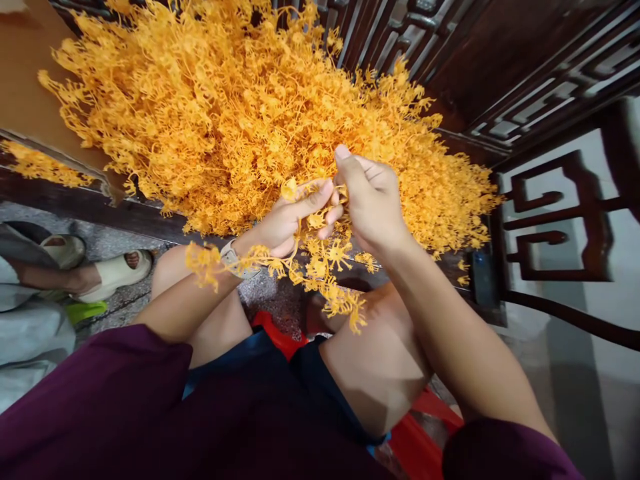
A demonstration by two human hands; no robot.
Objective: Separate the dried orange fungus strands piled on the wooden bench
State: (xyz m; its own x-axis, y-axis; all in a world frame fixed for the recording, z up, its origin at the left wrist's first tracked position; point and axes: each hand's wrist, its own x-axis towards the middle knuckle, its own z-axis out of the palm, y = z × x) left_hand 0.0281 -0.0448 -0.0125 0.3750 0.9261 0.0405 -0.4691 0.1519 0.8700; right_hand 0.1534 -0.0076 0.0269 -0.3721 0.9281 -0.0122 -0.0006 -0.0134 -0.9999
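My left hand pinches a sprig of orange plastic flower pieces, thumb and fingers closed on its thin stem. Several small spiky heads dangle from it below both hands and across the left wrist, where I wear a pale watch. Right beside it, my right hand is closed too, its thumb raised and its fingertips on the upper end of the same sprig. Just beyond the hands rises a large heap of matching orange pieces. The exact grip of the right fingertips is partly hidden.
A cardboard sheet borders the heap on the left. Dark carved wooden lattice stands behind and to the right. A dark phone-like object lies at the right. Another person's sandalled foot is at the left. Red plastic shows beneath me.
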